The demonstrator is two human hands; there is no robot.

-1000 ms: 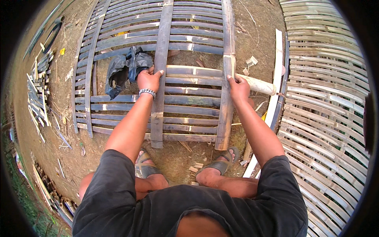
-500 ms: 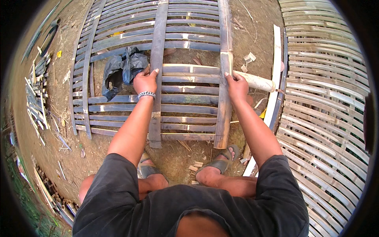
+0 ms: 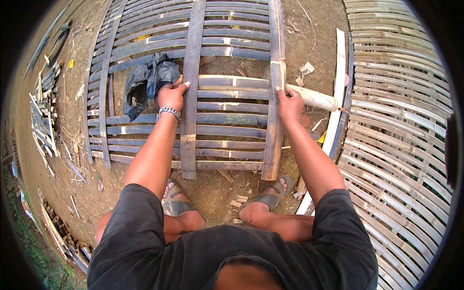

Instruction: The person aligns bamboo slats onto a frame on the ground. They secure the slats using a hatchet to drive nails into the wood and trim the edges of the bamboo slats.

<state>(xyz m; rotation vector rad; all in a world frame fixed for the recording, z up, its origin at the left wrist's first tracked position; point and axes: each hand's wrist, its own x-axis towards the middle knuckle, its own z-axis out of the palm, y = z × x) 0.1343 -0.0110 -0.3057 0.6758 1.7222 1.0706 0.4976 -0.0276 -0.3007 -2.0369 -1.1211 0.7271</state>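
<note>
A bamboo lattice panel lies before me, its dark slats crossed by a broad flat crosspiece (image 3: 192,58) and a thicker bamboo rail (image 3: 277,43). My left hand (image 3: 171,95), with a chain bracelet at the wrist, is closed at the left end of a light-edged bamboo slat (image 3: 234,82). Its thumb rests by the crosspiece; the fingertips are partly hidden. A crumpled black plastic bag (image 3: 162,73) lies just beyond that hand. My right hand (image 3: 290,104) grips the rail, thumb on top and fingers at its outer side. Beside it lies a pale bamboo tube (image 3: 314,98).
A larger bamboo slat platform (image 3: 401,121) fills the right side, with a pale strip (image 3: 340,72) along its edge. Split bamboo pieces (image 3: 44,116) are heaped at the left. Bamboo offcuts (image 3: 306,68) lie on the soil. My sandalled feet stand at the panel's near edge.
My left hand has shifted slightly left and its thumb has come off the crosspiece's top toward its edge. My right hand keeps its hold on the rail.
</note>
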